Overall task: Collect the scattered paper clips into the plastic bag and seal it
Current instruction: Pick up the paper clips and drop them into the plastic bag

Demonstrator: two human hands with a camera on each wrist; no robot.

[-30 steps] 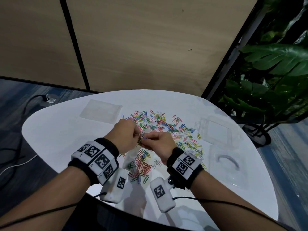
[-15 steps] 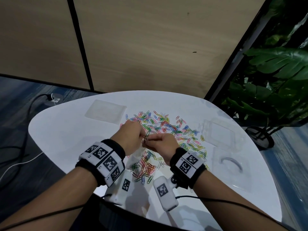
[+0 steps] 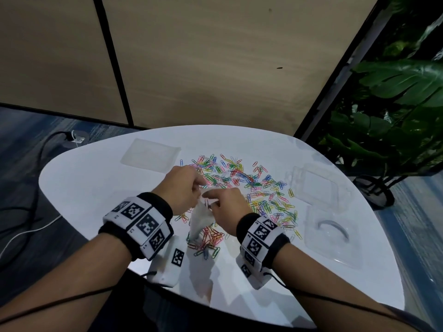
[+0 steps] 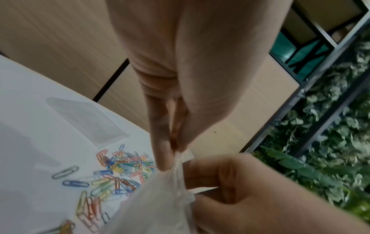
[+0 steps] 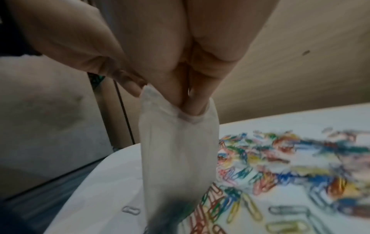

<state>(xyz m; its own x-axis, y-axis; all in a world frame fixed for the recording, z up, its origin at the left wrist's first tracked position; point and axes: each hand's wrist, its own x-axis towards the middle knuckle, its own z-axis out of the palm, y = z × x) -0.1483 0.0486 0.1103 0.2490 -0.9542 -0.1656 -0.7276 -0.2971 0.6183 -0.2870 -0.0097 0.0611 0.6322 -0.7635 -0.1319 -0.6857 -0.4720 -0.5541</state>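
Observation:
A small clear plastic bag (image 3: 200, 221) hangs upright between my hands, its bottom near the table (image 3: 79, 200). My left hand (image 3: 200, 191) pinches the bag's top edge; the left wrist view shows its fingertips (image 4: 166, 159) pressed on the rim. My right hand (image 3: 211, 202) holds the opposite side of the rim, and in the right wrist view its fingertips (image 5: 190, 106) reach into the bag's (image 5: 176, 150) mouth. Coloured paper clips (image 3: 254, 188) lie scattered just beyond and under my hands. I cannot tell what is inside the bag.
A flat clear plastic sleeve (image 3: 151, 155) lies at the back left of the white table. A clear box lid (image 3: 316, 188) and a clear tray (image 3: 333, 236) sit at the right. A leafy plant (image 3: 395, 92) stands off the right edge, and wooden wall panels rise behind.
My hands were pressed together at the bag's top; now they have drawn slightly apart, the bag's mouth stands open, and my right fingertips have dipped into it.

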